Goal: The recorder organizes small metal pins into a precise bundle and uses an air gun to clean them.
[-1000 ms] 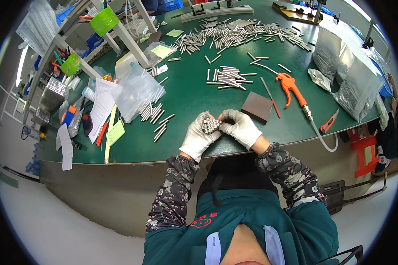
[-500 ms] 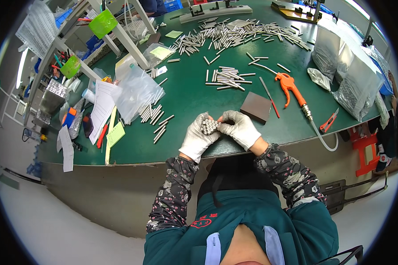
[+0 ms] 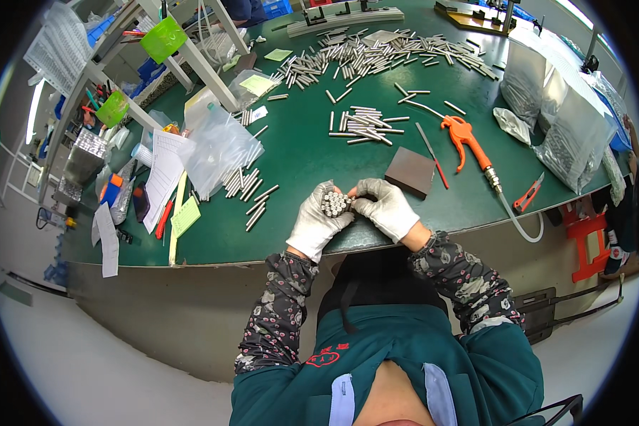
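Since half a second ago hardly anything has moved; both hands keep their place. Above the near edge of the smooth green tabletop (image 3: 291, 156), the white-gloved left hand (image 3: 314, 223) curls around a bundle of short silvery metal rods (image 3: 335, 204), end faces showing. The white-gloved right hand (image 3: 390, 209) bends its fingers against the bundle's right side; what they pinch is hidden. A brown rectangular block (image 3: 410, 172) sits just beyond. At far left lies a white printed paper sheet (image 3: 166, 174), lettering too small to read. Green surface stretches ahead to a small pile of silvery rods (image 3: 366, 126).
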